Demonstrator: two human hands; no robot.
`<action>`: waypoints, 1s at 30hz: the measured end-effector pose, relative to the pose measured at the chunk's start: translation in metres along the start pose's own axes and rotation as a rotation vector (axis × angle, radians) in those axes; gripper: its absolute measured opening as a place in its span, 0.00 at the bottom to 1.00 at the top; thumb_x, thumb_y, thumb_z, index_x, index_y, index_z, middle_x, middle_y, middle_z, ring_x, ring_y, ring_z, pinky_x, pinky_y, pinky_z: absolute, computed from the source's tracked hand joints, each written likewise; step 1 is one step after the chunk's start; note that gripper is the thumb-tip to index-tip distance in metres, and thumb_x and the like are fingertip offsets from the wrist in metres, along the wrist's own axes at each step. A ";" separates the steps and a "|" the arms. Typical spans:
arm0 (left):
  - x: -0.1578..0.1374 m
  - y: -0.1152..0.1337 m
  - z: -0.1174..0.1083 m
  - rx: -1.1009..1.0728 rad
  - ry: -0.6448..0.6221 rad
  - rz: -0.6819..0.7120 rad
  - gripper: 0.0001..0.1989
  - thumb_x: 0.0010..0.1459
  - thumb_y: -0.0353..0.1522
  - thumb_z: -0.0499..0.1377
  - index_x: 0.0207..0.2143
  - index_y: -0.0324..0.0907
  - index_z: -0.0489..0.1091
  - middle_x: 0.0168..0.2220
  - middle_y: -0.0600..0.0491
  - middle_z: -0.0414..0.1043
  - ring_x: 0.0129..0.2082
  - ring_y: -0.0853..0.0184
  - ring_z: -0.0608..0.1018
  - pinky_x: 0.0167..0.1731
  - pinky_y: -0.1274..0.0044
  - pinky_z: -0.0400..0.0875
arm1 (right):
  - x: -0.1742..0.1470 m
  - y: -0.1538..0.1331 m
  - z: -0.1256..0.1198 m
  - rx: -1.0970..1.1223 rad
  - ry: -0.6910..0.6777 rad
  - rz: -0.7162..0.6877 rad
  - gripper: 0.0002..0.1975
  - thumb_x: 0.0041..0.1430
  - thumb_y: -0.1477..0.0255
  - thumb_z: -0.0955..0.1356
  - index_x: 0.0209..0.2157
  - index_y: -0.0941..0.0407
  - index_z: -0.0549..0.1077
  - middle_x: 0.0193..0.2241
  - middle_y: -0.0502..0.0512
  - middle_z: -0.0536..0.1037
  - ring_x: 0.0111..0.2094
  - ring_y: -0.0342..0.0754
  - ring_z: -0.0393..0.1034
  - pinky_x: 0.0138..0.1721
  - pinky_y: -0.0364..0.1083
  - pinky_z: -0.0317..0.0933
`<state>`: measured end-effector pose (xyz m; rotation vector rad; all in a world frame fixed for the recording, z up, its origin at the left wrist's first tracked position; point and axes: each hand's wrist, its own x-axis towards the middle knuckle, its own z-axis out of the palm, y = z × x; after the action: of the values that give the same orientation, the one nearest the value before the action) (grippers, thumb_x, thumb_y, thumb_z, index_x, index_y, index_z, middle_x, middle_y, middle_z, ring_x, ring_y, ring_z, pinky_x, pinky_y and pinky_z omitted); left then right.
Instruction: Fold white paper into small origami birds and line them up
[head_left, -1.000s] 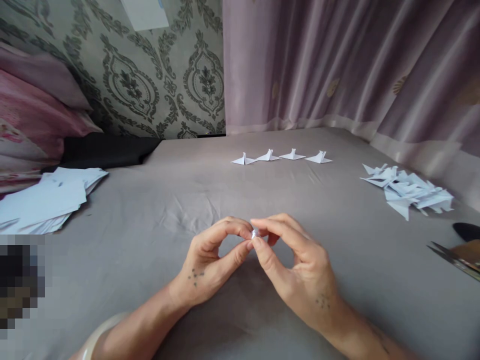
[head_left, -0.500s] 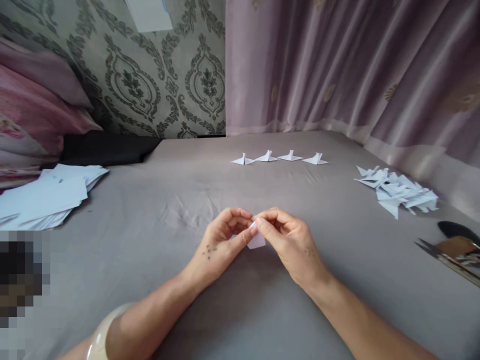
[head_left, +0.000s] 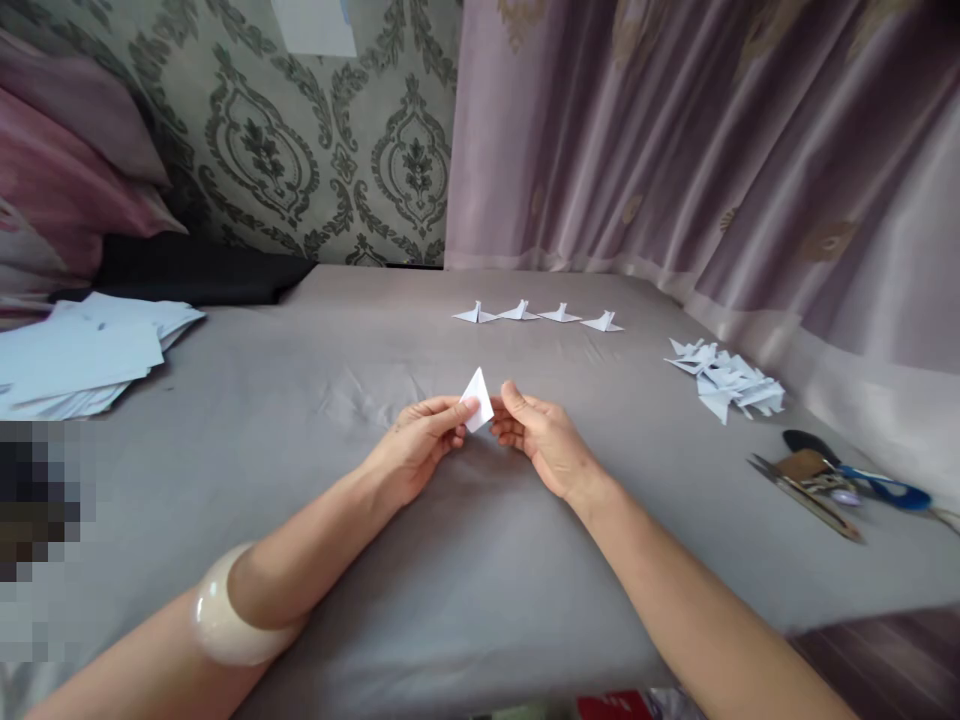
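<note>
A small piece of white folded paper (head_left: 478,388), its point turned up, is pinched between the thumb and fingers of my left hand (head_left: 417,446). Close to the paper's right edge is my right hand (head_left: 549,438), its thumb lifted away from the curled fingers. Those fingertips lie right beside the paper; whether they touch its back is hidden. Beyond both hands, several white folded paper birds (head_left: 523,311) stand in a row on the grey cloth (head_left: 337,560).
On the left lies a stack of white paper sheets (head_left: 90,350) before a black cloth (head_left: 202,272). To the right are a heap of folded paper pieces (head_left: 731,380), a pointed metal tool (head_left: 810,497) and a blue-handled tool (head_left: 889,488). A curtain (head_left: 570,130) hangs behind.
Both hands have moved forward and apart. My right thumb and fingers have let go of the folded paper, which now points up in my left hand. The view has shifted right.
</note>
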<state>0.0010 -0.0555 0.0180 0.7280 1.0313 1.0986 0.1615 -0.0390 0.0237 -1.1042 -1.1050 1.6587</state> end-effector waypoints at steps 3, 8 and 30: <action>0.002 -0.003 -0.003 -0.011 -0.013 0.023 0.14 0.43 0.37 0.71 0.28 0.36 0.77 0.22 0.56 0.69 0.22 0.76 0.67 0.26 0.82 0.63 | -0.002 0.001 0.002 -0.022 -0.019 0.003 0.17 0.45 0.58 0.75 0.29 0.57 0.79 0.25 0.51 0.75 0.28 0.41 0.67 0.31 0.42 0.60; 0.004 -0.005 -0.007 -0.013 -0.057 -0.004 0.12 0.43 0.35 0.70 0.27 0.35 0.76 0.21 0.54 0.69 0.23 0.74 0.69 0.28 0.79 0.64 | -0.001 0.004 0.002 -0.011 -0.002 0.079 0.16 0.41 0.63 0.77 0.31 0.58 0.79 0.27 0.51 0.77 0.28 0.40 0.68 0.30 0.41 0.62; -0.013 0.007 -0.004 0.527 -0.175 0.099 0.19 0.48 0.47 0.64 0.27 0.39 0.72 0.19 0.58 0.64 0.18 0.74 0.62 0.19 0.81 0.52 | -0.004 0.005 -0.003 -0.063 -0.027 0.015 0.14 0.43 0.62 0.76 0.29 0.56 0.77 0.20 0.45 0.68 0.23 0.37 0.58 0.27 0.41 0.53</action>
<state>-0.0067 -0.0660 0.0261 1.2851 1.1538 0.8297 0.1650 -0.0436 0.0195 -1.1357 -1.1763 1.6644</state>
